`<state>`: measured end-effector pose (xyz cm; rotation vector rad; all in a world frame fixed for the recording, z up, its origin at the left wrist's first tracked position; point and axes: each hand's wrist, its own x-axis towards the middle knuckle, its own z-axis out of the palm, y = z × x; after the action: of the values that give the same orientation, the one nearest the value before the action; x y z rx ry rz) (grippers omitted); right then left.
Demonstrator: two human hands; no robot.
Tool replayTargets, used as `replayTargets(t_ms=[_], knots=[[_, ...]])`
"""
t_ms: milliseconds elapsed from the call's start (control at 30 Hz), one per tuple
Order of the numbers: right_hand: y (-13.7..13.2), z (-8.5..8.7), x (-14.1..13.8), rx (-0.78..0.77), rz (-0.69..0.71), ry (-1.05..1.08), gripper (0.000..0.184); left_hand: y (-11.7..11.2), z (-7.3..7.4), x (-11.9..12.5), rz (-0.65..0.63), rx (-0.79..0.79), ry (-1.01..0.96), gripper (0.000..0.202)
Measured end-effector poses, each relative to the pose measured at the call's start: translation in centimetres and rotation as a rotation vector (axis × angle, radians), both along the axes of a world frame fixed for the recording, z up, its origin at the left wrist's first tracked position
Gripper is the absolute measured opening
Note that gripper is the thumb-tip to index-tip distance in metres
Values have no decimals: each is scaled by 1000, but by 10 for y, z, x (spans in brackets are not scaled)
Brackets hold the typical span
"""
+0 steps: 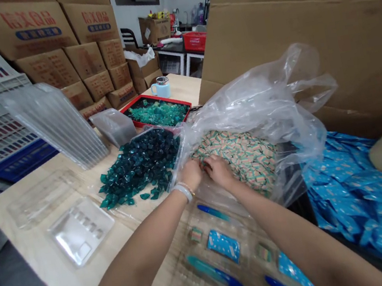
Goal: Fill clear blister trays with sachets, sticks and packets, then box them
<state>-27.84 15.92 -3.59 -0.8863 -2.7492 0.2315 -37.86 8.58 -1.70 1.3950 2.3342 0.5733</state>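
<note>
A wooden table [35, 242] is spanning the foreground; toward its right side, a clear plastic bag [256, 93] is gaping around a heap of striped pieces [244, 156]. Dark-green pieces [142, 158] are lying to the left. At the striped heap's near-left edge, the left hand [192, 174] and right hand [219, 170] are meeting, fingertips drawn narrowly together; whether they are pinching a piece cannot be told. Careful handling would be using light pinches, clear of the bag's loose film.
</note>
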Motion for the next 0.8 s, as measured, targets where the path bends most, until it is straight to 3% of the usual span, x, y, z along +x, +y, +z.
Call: replayTargets(t_ms=[200, 400, 533, 667, 800], knots=[[0, 3, 9, -33, 59, -7, 21, -1, -9, -1, -36, 131, -45, 22], [2, 5, 7, -19, 64, -34, 21, 3, -2, 2, -13, 23, -18, 15], [5, 4, 3, -57, 49, -41, 20, 5, 1, 3, -29, 51, -26, 18], [3, 1, 11, -171, 68, 9, 17, -6, -7, 5, -105, 113, -80, 16], [-6, 0, 31, -267, 90, 136, 14, -11, -8, 2, -279, 218, -220, 23]])
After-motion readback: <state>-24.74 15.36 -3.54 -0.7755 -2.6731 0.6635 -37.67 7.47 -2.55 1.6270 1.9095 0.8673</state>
